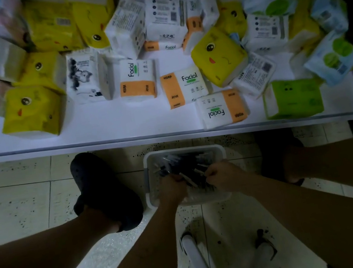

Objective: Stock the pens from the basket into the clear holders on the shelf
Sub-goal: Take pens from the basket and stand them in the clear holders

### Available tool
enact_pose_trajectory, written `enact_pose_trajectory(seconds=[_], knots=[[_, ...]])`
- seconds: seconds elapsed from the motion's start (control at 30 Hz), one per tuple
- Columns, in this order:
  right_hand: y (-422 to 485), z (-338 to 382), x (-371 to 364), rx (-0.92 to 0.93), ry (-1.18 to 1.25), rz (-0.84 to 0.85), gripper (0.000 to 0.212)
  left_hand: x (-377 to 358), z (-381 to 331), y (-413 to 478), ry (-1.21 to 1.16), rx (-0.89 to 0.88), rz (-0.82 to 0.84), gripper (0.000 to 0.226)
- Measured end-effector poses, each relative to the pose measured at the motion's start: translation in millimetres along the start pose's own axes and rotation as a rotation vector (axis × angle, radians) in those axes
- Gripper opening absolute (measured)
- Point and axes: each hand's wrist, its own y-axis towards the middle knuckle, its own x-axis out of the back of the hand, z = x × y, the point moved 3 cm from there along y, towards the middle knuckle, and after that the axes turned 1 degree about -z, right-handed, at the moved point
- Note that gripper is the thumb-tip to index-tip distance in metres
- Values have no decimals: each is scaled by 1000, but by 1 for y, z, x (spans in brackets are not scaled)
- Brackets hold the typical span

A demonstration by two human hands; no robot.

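A white plastic basket (148,185) stands on the tiled floor (15,207), just in front of the edge of a low white shelf (111,126). It holds a loose heap of pens (189,161), mostly dark with a few pale barrels, lying crosswise on one another. Both hands are down inside it. The left hand (172,187) reaches in from the near side, fingers curled round some of the pens, and a pale one sticks out of its grip towards the middle of the basket. The right hand (221,179) comes in beside it, knuckles up, fingers bent and closed on pens as well. The light is dim, so how many pens each hand holds cannot be told.

The shelf carries only soft tissue packs, tumbled in no order. Among them are a yellow pack (32,111) with a cartoon face at the left, a white and orange pack (183,87) printed "Facial" near the middle, and a green pack (292,98) close to the front edge at the right. Several packs lean on or overlap their neighbours. A strip of bare shelf runs along the front, left of centre.

On the floor a dark shoe (103,188) is planted left of the basket, near it but apart. A white tube (200,265) rises from the floor on the near side, between the forearms.
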Motion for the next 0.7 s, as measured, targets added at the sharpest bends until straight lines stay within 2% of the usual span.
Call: enact_pose_trajectory(seconds=[0.1,0.27,0.33,0.43,0.57,0.7], knots=[[14,1,-17,20,-101,45,25,14,-5,-17,-132,13,-123,18],[36,18,-41,103,-241,96,15,28,-17,-41,-317,70,-97,12],[42,29,-51,172,-345,76,23,34,-18,-46,-363,94,-70,20],[50,31,-71,222,-526,83,38,45,-18,-51,-381,91,-53,14],[52,28,-78,171,-611,216,55,55,-11,-53,-391,121,-98,21],[55,28,-81,118,-642,235,57,56,-11,-55,-395,162,-146,22]])
